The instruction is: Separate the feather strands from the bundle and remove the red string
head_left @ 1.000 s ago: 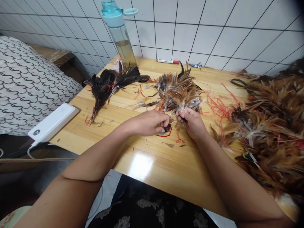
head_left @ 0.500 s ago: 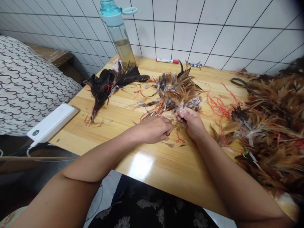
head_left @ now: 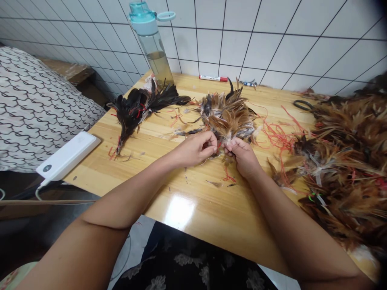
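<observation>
My right hand (head_left: 243, 155) is closed, thumb against curled fingers, on the pale fluffy base of some brown feathers (head_left: 222, 123). They fan away from me in front of a larger bundle of brown and black feathers (head_left: 211, 104) on the table. Just left of it, my left hand (head_left: 196, 148) is pinched, thumb and forefinger together in a ring. What is in that pinch is too small to make out; a bit of red shows beside its fingertips. Red string scraps (head_left: 229, 175) and loose feather bits lie below my hands.
Black feathers (head_left: 133, 106) lie at the left, before a water bottle (head_left: 159, 60). A red-and-white marker (head_left: 213, 78) rests by the tiled wall. Tangled red string (head_left: 276, 135) and a big pile of brown feathers (head_left: 347, 161) are at the right. A white power bank (head_left: 68, 155) sits on the left edge.
My left hand has moved up and slightly left, turning so that its thumb and forefinger ring shows. My right hand keeps its hold on the feathers, almost unmoved.
</observation>
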Available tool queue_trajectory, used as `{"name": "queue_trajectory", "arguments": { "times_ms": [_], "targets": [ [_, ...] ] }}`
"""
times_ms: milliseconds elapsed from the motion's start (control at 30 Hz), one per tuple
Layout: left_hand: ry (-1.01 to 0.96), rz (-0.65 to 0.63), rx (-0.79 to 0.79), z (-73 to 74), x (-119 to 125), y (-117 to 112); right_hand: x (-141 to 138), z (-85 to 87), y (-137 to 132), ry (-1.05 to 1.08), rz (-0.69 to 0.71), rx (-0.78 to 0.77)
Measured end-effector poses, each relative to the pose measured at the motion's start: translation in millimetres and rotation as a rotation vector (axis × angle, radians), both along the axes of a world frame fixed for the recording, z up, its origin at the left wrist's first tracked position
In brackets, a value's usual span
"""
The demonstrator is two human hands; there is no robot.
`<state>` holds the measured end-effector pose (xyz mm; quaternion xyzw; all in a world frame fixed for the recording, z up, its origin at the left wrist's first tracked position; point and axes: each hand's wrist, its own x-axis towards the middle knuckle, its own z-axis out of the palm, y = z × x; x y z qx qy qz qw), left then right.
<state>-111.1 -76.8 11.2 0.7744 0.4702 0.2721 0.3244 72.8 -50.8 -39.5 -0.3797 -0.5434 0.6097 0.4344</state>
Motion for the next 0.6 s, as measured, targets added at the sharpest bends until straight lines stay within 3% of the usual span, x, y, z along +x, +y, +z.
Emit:
{"name": "queue_trajectory", "arguments": {
  "times_ms": [267,600],
  "targets": [
    [-0.037,0.035,-0.101,-3.3,-2.5,5.8,-0.8,4.4,-1.8,0.049,0.014,-0.021],
    [-0.017,0.092,-0.023,-9.5,-0.1,8.7,-0.5,2.3,-3.7,-0.16,0.052,0.227]
  ]
}}
